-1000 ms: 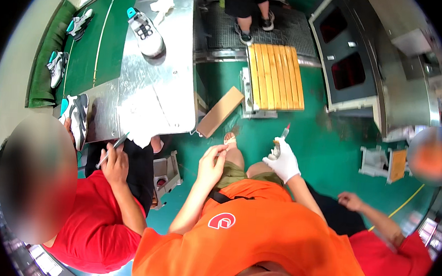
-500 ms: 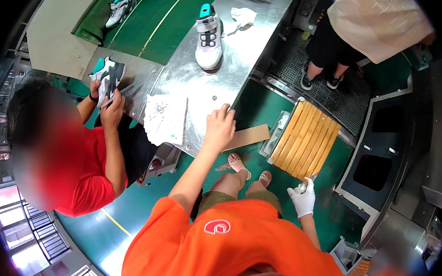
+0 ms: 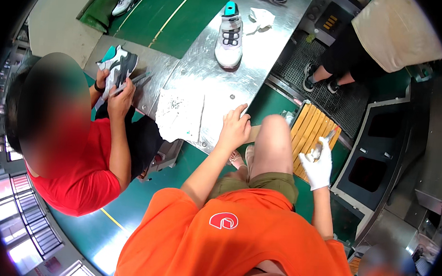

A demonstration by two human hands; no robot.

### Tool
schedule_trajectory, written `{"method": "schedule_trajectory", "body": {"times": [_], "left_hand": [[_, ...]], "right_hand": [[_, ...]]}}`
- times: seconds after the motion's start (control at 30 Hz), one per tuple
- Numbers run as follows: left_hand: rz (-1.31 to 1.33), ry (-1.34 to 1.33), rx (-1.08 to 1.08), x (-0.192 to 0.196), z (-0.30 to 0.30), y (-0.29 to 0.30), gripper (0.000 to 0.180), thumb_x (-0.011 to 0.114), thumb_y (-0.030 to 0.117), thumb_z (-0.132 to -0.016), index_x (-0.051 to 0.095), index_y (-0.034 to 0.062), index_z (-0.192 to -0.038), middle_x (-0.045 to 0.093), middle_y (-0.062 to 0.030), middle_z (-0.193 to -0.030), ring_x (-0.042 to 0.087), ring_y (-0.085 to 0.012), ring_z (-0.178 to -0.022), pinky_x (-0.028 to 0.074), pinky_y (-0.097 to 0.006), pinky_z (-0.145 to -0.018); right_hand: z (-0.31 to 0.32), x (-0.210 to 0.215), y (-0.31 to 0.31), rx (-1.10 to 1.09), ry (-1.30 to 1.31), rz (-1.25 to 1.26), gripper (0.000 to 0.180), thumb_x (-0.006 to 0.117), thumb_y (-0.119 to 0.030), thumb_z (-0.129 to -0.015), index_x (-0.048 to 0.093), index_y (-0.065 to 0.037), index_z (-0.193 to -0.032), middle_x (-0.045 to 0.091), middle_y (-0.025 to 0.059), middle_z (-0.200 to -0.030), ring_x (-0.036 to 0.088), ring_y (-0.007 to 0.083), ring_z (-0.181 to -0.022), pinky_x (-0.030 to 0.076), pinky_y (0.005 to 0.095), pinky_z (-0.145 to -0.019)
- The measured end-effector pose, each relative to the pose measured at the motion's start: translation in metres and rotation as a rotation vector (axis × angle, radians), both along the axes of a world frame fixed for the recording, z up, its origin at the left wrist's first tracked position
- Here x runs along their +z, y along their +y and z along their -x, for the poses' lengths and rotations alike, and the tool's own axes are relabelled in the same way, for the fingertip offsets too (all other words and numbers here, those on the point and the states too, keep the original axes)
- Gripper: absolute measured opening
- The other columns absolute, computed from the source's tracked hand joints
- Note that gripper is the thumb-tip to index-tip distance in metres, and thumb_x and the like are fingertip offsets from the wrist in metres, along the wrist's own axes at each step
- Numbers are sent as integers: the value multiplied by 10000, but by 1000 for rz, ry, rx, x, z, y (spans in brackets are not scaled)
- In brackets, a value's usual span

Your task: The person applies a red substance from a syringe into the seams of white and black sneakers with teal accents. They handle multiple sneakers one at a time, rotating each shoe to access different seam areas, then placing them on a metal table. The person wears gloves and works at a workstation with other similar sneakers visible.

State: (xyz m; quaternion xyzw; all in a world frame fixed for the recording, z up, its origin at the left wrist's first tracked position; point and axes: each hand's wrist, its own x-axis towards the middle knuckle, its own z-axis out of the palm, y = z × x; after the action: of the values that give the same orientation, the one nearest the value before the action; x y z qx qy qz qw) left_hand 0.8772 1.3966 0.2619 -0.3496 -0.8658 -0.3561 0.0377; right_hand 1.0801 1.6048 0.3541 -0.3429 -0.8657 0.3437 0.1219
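Head view, bare left hand spread on shiny metal table edge, white-gloved right hand gripping perhaps a small brush, white-and-teal sneaker well apart.

Four sneakers show, perhaps five, plus two cloths and one brush.

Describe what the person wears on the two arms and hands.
The left hand is bare, with no glove, and its forearm is uncovered. The right hand wears a white glove reaching the wrist. Short orange sleeves end above both elbows.
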Motion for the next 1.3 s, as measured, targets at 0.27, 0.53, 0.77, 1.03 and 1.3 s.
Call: {"method": "schedule_trajectory", "body": {"times": [0.27, 0.53, 0.77, 1.03, 1.3], "left_hand": [[-36, -41, -2, 4, 2, -2, 147, 666, 169, -806, 684, 78, -920, 559, -124, -1305, 537, -324, -1079, 392, -455, -904], [-232, -167, 63, 1, 7, 2, 205, 666, 166, -842, 656, 62, -1018, 590, -144, -1203, 565, -326, -1046, 409, -438, -881], [-319, -202, 354, 2, 8, 7, 288, 680, 63, -845, 609, -3, -1116, 576, -207, -1154, 562, -389, -1053, 472, -453, -918], [245, -103, 568, 16, 0, 19, 402, 692, 146, -811, 632, 75, -1202, 565, -111, -1209, 540, -330, -1099, 425, -449, -940], [359, -106, 531, -1, -3, 23, 429, 678, 176, -822, 620, 89, -1238, 546, -86, -1225, 525, -297, -1109, 400, -452, -934]], "right_hand": [[40, 49, 27, 24, 209, -275, 802, 856, -101, -696, 444, -7, -1378, 577, 163, -1250, 605, 292, -1125, 489, 375, -968], [103, 54, 40, 229, 254, -297, 779, 853, -109, -676, 459, -46, -1345, 573, 159, -1180, 604, 295, -1021, 491, 386, -918], [256, 23, 85, 614, 394, -125, 709, 805, -42, -698, 457, -53, -1315, 502, 57, -982, 503, 132, -715, 495, 272, -669], [386, -58, 150, 1134, 342, -203, 851, 855, -173, -650, 378, -69, -1347, 579, 152, -1015, 599, 351, -784, 513, 430, -659], [418, -87, 150, 1159, 513, -138, 839, 846, -161, -637, 378, -44, -1323, 573, 155, -941, 568, 361, -750, 481, 448, -636]]}}
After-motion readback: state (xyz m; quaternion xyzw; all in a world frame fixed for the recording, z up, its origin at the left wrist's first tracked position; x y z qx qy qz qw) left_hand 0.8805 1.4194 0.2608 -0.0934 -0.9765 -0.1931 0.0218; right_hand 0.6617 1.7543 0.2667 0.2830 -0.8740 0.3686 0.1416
